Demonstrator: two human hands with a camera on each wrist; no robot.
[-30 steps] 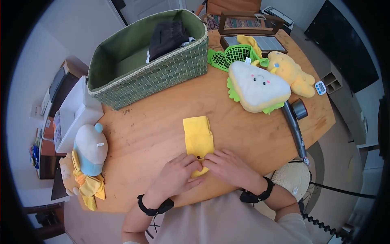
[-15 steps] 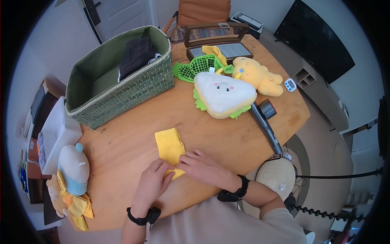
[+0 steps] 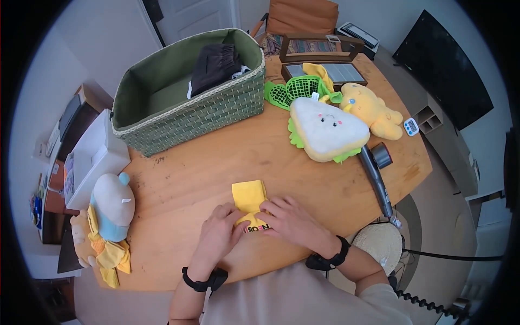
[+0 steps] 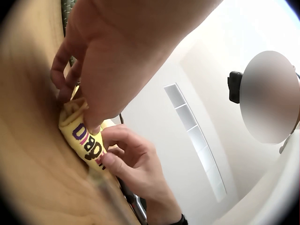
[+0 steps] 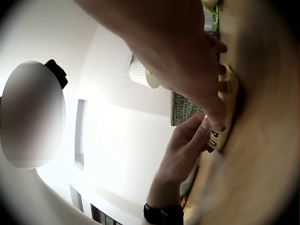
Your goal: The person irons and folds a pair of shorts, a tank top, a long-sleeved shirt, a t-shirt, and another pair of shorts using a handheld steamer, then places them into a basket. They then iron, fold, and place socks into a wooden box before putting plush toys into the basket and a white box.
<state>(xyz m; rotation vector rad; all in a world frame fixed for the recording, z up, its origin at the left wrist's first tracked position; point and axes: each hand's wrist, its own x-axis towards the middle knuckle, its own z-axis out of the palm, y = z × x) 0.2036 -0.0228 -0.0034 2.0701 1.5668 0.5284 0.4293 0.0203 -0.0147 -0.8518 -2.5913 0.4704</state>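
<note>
A strip of yellow cloth (image 3: 249,196) with colourful printed letters lies on the wooden table in front of the person. Its near end is rolled over into a thick band, and the lettering faces the person. My left hand (image 3: 218,230) pinches the left end of this roll between thumb and fingers. At the other end my right hand (image 3: 292,221) grips the roll, thumb on the near side. In the left wrist view the rolled cloth (image 4: 84,140) shows layered edges at its end. Both hands stay low over the tabletop.
A green woven basket (image 3: 200,108) with dark clothing (image 3: 216,67) stands at the back left. Plush toys (image 3: 111,203) and small yellow cloths (image 3: 112,254) lie at the left edge. A sandwich plush (image 3: 330,130), a yellow plush (image 3: 374,111) and a hair dryer (image 3: 376,179) are at right.
The near end of the yellow cloth has been rolled away from the person, and its flat far part is shorter. Printed letters now show on the roll. The head view has swung about.
</note>
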